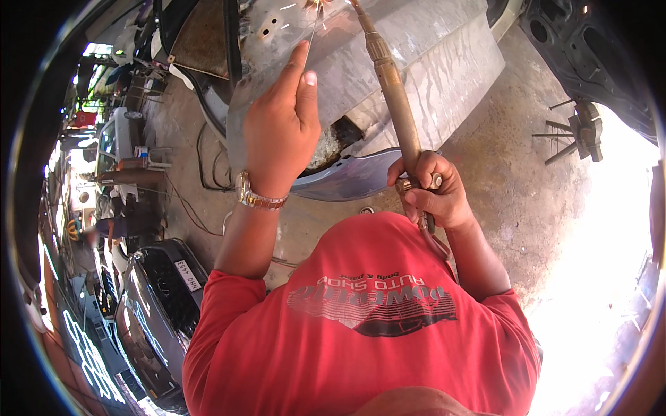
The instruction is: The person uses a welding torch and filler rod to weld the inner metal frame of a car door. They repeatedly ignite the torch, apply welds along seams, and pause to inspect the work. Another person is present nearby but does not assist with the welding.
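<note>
The left hand (281,128) holds a thin, straight metal rod (314,29), its index finger stretched out along the rod and its thumb lying close beside; which fingers pinch the lower end I cannot tell. The right hand's fingers (433,165) curl around the valve end of a long, brass-coloured metal torch (397,97), close to its round knobs (436,182). Rod and torch both reach over a large, ridged, grey sheet-metal panel (444,76), and their tips come near each other over its far part, where bright orange sparks (320,3) fly. The work there looks under way; two dark round holes (270,26) show in the panel just short of the sparks, but the spot being heated is cut off by the upper edge, so how much is done or left cannot be judged. At the panel's near edge are a dark, rusty opening (341,135) and a curved, blue-grey metal strip (354,177). Left of the panel a thin black hose or cable (200,156) lies on the stained concrete floor (485,201); to its right stands a grey metal piece with prongs (586,132).
</note>
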A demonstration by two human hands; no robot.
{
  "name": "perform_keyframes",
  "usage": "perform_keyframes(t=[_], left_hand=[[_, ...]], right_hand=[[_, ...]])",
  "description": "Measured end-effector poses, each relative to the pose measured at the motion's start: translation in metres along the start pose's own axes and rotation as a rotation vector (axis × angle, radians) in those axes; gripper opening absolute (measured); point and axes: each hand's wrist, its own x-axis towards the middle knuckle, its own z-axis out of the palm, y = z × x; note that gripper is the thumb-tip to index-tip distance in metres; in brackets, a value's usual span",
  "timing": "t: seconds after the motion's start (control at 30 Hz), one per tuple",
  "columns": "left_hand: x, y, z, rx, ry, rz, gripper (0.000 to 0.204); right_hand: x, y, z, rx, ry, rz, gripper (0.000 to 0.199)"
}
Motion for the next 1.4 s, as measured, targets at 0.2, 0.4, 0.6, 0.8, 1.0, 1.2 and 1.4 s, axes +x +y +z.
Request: perform_keyframes(t=[0.2,0.4,0.6,0.8,1.0,1.2,1.4], left_hand=[[0.002,-0.003,0.000,-0.006,0.024,0.013,0.039],[0.008,-0.006,0.003,0.018,0.044,0.026,0.038],[-0.001,0.001,-0.003,0.048,0.014,0.004,0.038],[0.009,-0.002,0.000,0.014,0.016,0.001,0.039],[0.012,-0.004,-0.002,-0.012,0.010,0.008,0.039],[0.014,-0.004,-0.003,0.022,0.000,-0.015,0.039],[0.018,-0.002,-0.003,0.038,-0.023,-0.058,0.039]], right_hand=[[0.002,0.001,0.000,-0.009,-0.019,-0.020,0.029],[0.003,0.001,0.000,-0.006,-0.027,-0.022,0.029],[-0.009,0.002,0.005,-0.023,-0.041,-0.040,0.029],[0.000,0.000,0.003,-0.017,0.005,-0.003,0.030],[0.007,-0.001,0.002,-0.015,-0.033,-0.031,0.030],[0.006,0.001,0.002,-0.006,-0.015,-0.017,0.030],[0.008,0.000,0.002,-0.009,-0.038,-0.026,0.030]])
